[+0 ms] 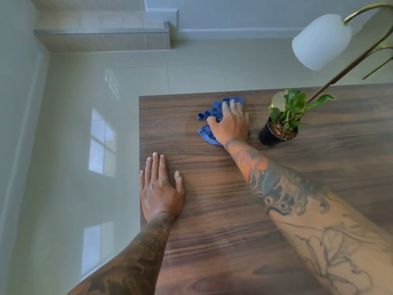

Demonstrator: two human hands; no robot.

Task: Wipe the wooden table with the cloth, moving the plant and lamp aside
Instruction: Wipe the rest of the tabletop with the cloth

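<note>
You're pressing right hand [230, 124] flat, fingers straight, on blue cloth [209, 118] at counter [212, 209] far corner, near plant [280, 124]. Left hand [160, 188] bracing, open. Keep pressure even; shift plant before wiping there.

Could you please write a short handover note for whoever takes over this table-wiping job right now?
Left hand: flat on the dark wooden table near its left edge, holding nothing.
Right hand: pressing the crumpled blue cloth onto the table near the far edge, fingers fairly straight, thumb tucked into a fold.
The small green plant in a black pot stands just right of the cloth. The brass lamp with a white shade leans in from the right; its base sits behind the plant.
Done: wiping is under way at the far left corner.
Left: shift plant and lamp, wipe beneath them and elsewhere.
</note>
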